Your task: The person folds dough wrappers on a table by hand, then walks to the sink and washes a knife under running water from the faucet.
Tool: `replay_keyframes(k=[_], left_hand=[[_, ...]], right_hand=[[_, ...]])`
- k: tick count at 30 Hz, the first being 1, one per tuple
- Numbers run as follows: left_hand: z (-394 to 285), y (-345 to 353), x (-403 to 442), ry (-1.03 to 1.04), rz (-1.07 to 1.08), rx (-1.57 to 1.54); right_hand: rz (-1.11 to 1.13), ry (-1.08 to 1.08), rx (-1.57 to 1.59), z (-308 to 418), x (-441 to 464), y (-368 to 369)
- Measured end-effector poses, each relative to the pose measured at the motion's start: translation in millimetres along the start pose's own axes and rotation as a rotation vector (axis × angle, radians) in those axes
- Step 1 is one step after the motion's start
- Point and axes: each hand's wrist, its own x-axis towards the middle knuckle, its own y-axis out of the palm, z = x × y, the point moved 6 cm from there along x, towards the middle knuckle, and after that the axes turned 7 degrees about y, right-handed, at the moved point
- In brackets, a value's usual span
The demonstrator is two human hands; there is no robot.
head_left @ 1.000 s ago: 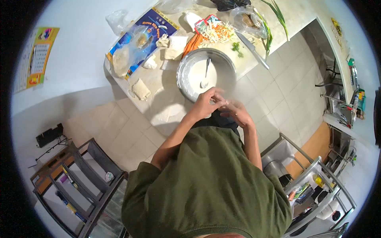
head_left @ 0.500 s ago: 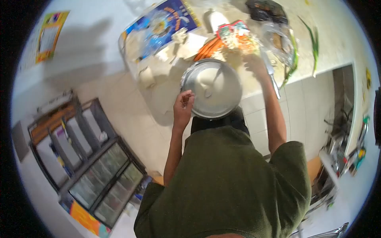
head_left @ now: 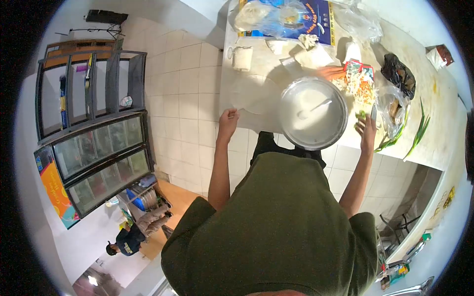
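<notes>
My left hand [head_left: 228,124] is at the table's front edge, fingertips pinched together at the rim of a thin, pale round wrapper sheet [head_left: 253,92]. My right hand [head_left: 366,132] has its fingers around a small bunch of chopped green onion [head_left: 362,114]. Beside it lies a knife [head_left: 374,116], partly hidden. Between my hands stands a round metal bowl [head_left: 285,129] of whitish liquid, with a spoon [head_left: 323,104] in it. Shredded vegetables [head_left: 364,92] are heaped behind my right hand, next to carrots [head_left: 332,72].
A pale roll [head_left: 242,58] stands at the table's left. At the back lie a blue printed package [head_left: 318,22] and clear plastic. Right of the vegetables are a black bag [head_left: 398,74] and long green onions [head_left: 419,129]. A person [head_left: 129,238] is far off at lower left.
My view has swung, so the table appears farther right. My left hand has left the bowl's side for the wrapper sheet. My right hand has come back from the vegetables, with green onion at its fingertips.
</notes>
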Motion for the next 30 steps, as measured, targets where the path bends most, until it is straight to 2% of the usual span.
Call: replay_keyframes(k=[1, 4, 7, 10, 11, 14, 15, 18, 22, 23, 25, 27, 30], left_hand=[[0, -2, 14, 0.088, 0.028, 0.074], [0, -5, 67, 0.156, 0.095, 0.376], [7, 4, 120, 0.386, -0.049, 0.399], [-8, 24, 142, 0.341, -0.019, 0.586], [-15, 29, 142, 0.260, -0.016, 0.691], [0, 38, 157, 0.152, -0.118, 0.612], [14, 42, 166, 0.051, -0.079, 0.512], [28, 47, 173, 0.015, 0.140, 0.519], [14, 46, 169, 0.301, 0.168, 0.428], [3, 44, 164, 0.453, 0.182, 0.295], [-29, 39, 151, 0.520, 0.404, 0.136], [-73, 24, 129, 0.528, 0.546, 0.089], [-143, -9, 99, 0.741, 0.523, 0.075]], right_hand=[[-0.035, 0.019, 0.056, -9, -17, -4], [-0.150, 0.044, 0.210, -38, -57, -21], [-0.233, 0.018, 0.308, -68, -96, -42], [-0.281, -0.035, 0.431, -97, -143, -50], [-0.304, -0.033, 0.446, -108, -157, -51], [-0.369, -0.003, 0.502, -146, -196, -46], [-0.391, 0.016, 0.531, -160, -206, -42], [-0.437, 0.069, 0.633, -204, -233, -22], [-0.483, 0.086, 0.781, -243, -251, 17], [-0.481, 0.082, 0.781, -244, -252, 28], [-0.447, 0.094, 0.807, -240, -247, 45], [-0.404, 0.037, 0.741, -210, -244, 69], [-0.213, -0.077, 0.641, -145, -229, 117]])
